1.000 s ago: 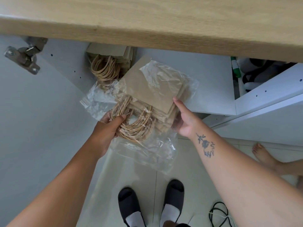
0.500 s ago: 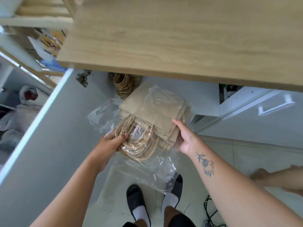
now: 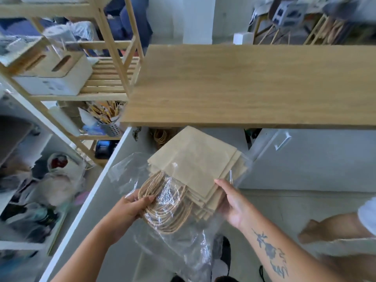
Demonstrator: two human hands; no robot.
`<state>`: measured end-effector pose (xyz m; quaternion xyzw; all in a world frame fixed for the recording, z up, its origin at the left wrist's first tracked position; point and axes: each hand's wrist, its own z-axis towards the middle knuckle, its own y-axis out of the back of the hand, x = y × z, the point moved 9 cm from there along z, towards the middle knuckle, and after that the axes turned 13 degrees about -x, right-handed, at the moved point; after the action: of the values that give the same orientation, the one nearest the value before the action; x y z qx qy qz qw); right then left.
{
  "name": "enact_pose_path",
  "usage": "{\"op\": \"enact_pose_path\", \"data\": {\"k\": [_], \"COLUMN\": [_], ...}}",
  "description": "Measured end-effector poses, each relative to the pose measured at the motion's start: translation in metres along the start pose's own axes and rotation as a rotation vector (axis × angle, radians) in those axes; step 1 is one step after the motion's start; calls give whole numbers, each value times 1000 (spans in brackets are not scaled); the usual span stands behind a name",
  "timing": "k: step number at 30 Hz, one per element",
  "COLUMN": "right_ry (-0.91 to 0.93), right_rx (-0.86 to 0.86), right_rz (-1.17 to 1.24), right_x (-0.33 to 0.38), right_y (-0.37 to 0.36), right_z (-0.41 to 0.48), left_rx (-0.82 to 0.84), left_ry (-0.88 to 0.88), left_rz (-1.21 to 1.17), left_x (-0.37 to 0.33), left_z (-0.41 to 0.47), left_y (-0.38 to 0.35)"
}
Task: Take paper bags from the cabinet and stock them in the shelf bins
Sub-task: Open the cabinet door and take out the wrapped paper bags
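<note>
Both hands gripped a flat stack of brown kraft paper bags (image 3: 195, 165) in crinkled clear plastic wrap (image 3: 183, 247): left hand (image 3: 130, 210) clasped the twine handles (image 3: 168, 208), right hand (image 3: 234, 204) its edge (below the wooden countertop (image 3: 244, 84)).

Matt brown paper bags (image 3: 195, 165) with twisted cord handles (image 3: 166, 210) are showing through glossy, crinkled clear plastic wrap (image 3: 183, 247); the worktop (image 3: 244, 84) is looking like smooth matt wood.

Head-worn view, steeply downward, close above hands (image 3: 130, 208)

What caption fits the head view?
Both hands hold a plastic-wrapped stack of paper bags below the wooden counter.
</note>
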<state>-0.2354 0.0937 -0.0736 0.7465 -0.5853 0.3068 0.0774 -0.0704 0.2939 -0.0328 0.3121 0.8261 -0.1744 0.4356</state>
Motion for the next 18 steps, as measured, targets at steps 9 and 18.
{"op": "enact_pose_path", "data": {"k": [9,18], "right_ry": [168,221], "right_rx": [-15,-44], "right_rz": [18,-69], "right_x": [75,194], "right_y": [-52,-98], "right_z": [-14,49], "left_rx": [-30,-159], "left_ry": [-184,-189], "left_rz": [-106,-129], "left_x": [-72,-143], "left_z": [10,102], "left_y": [11,-28]}}
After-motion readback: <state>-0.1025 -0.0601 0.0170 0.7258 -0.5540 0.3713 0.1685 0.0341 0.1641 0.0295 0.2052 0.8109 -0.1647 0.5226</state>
